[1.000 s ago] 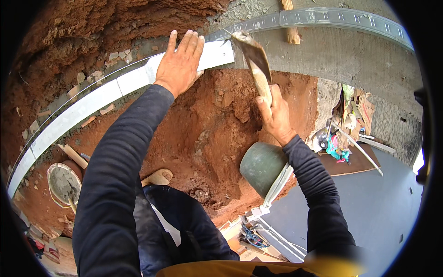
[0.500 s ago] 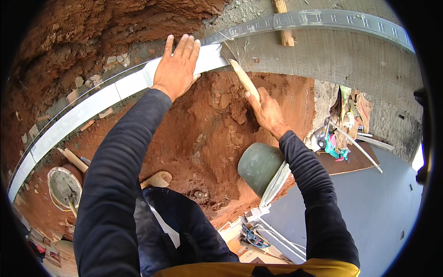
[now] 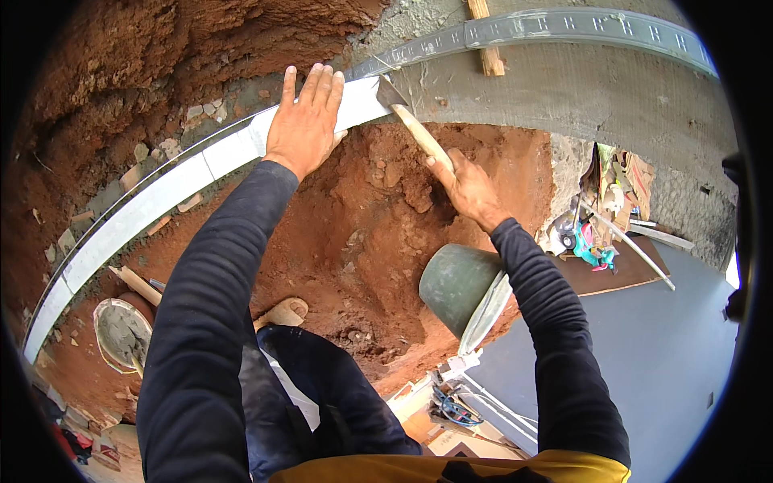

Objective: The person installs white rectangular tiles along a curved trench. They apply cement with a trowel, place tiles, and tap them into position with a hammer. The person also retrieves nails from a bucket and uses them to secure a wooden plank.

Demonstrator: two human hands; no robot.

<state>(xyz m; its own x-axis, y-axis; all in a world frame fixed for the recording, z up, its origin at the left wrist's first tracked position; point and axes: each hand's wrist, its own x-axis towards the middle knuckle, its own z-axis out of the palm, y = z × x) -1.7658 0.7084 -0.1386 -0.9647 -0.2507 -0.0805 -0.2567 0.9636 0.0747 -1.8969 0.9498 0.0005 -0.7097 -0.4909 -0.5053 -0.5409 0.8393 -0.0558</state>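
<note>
My left hand (image 3: 306,125) lies flat, fingers stretched, on top of a white block (image 3: 364,101) at the end of a curving row of white blocks (image 3: 181,179). My right hand (image 3: 469,189) is wrapped round the pale wooden handle of a tool with a flat metal head (image 3: 392,94). That head is at the block's right end, against the grey concrete wall (image 3: 515,97); whether it touches the block I cannot tell. A thin dark line (image 3: 145,173) runs along the row's far side.
A grey-green bucket (image 3: 457,288) lies tipped under my right forearm. At left stands a bucket of wet mortar (image 3: 122,332). A grey metal channel (image 3: 547,26) crosses a wooden stick (image 3: 489,58) at the top. Red earth (image 3: 354,217) lies below; boards and clutter (image 3: 600,241) are at right.
The view has shifted slightly. The tool's head sits a little further left relative to the block's end and its blade shows at a different angle. My left hand stays on the block.
</note>
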